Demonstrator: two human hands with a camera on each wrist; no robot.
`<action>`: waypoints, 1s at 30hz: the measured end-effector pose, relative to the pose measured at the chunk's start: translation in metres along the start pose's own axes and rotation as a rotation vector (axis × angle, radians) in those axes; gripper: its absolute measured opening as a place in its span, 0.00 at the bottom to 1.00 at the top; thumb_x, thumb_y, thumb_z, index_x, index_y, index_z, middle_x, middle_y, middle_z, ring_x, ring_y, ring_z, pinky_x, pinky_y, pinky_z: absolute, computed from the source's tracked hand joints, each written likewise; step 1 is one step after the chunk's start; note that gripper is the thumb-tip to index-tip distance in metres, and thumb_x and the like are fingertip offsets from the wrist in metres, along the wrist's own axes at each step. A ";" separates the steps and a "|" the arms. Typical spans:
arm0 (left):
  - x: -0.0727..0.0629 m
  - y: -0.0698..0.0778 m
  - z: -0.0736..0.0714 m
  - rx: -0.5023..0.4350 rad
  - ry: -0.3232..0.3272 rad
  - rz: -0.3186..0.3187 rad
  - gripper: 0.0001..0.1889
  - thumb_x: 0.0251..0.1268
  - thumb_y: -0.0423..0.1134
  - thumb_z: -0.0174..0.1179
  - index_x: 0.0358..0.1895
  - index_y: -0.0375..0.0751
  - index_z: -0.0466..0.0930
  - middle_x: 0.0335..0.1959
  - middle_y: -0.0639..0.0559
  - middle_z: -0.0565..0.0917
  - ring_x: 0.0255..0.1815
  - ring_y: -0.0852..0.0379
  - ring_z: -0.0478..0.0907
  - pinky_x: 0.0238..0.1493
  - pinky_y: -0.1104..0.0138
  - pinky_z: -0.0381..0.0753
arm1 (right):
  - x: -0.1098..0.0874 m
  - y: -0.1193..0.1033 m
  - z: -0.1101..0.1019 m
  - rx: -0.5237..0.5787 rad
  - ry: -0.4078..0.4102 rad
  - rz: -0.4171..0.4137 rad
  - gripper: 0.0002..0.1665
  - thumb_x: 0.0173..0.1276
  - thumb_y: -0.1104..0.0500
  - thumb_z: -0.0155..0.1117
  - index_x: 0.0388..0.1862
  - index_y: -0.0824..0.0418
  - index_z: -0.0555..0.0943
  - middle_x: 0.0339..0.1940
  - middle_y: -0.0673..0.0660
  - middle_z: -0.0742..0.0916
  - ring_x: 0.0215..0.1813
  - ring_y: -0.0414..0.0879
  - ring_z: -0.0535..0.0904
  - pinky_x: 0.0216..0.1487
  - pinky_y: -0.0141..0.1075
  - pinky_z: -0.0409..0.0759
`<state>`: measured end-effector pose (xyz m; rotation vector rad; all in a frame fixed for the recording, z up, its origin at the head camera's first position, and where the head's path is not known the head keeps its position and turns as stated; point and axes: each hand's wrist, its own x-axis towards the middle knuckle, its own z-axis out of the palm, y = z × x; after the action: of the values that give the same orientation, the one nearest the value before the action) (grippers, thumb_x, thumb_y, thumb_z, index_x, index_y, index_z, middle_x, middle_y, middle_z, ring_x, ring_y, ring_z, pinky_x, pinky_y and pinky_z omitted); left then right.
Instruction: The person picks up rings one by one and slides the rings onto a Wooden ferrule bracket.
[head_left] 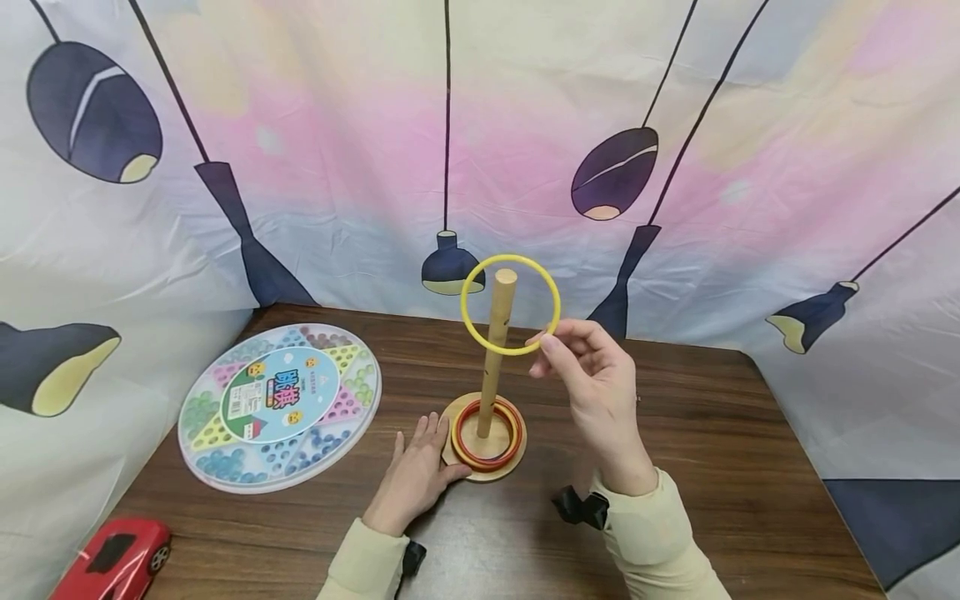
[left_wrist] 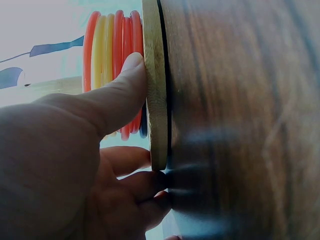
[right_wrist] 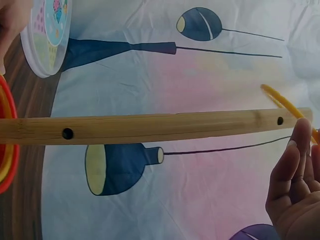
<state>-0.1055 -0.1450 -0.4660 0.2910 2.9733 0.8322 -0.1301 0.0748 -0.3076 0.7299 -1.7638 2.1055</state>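
A thin yellow ring (head_left: 557, 312) is pinched between the thumb and fingers of my right hand (head_left: 603, 392), high at the wooden post (head_left: 491, 375). Through the ring the post's top shows, and in the right wrist view the tilted ring (right_wrist: 285, 102) crosses in front of the post near its tip. Below, my left hand (head_left: 412, 479) grips the round wooden base (left_wrist: 157, 90) at its left side, thumb along the near edge. Red and yellow rings (left_wrist: 117, 45) lie stacked around the post's foot, beside the left thumb, with a dark one lowest.
Left of the post lies a round Chinese checkers set (head_left: 352, 454) with marbles under a clear cover. A red toy car (head_left: 120, 558) sits at the table's near left. Behind the brown wooden table (head_left: 697, 433) hangs a cloth (head_left: 337, 167) printed with lamps.
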 end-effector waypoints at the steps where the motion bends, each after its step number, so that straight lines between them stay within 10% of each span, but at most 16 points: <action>1: 0.000 0.000 0.000 -0.002 -0.001 0.000 0.44 0.62 0.54 0.63 0.72 0.27 0.59 0.72 0.29 0.60 0.74 0.36 0.53 0.69 0.36 0.47 | 0.000 0.001 0.000 0.005 0.000 0.005 0.05 0.70 0.68 0.59 0.43 0.68 0.78 0.37 0.59 0.87 0.28 0.48 0.81 0.36 0.38 0.83; 30: 0.002 -0.001 0.001 0.007 -0.005 -0.009 0.44 0.61 0.55 0.63 0.72 0.28 0.59 0.72 0.30 0.60 0.75 0.37 0.53 0.69 0.36 0.47 | -0.027 0.047 -0.001 -0.043 0.025 0.321 0.13 0.67 0.65 0.65 0.46 0.73 0.76 0.33 0.63 0.85 0.27 0.46 0.82 0.36 0.38 0.84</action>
<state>-0.1070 -0.1446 -0.4672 0.2797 2.9708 0.8192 -0.1326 0.0689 -0.3611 0.4283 -2.0177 2.2535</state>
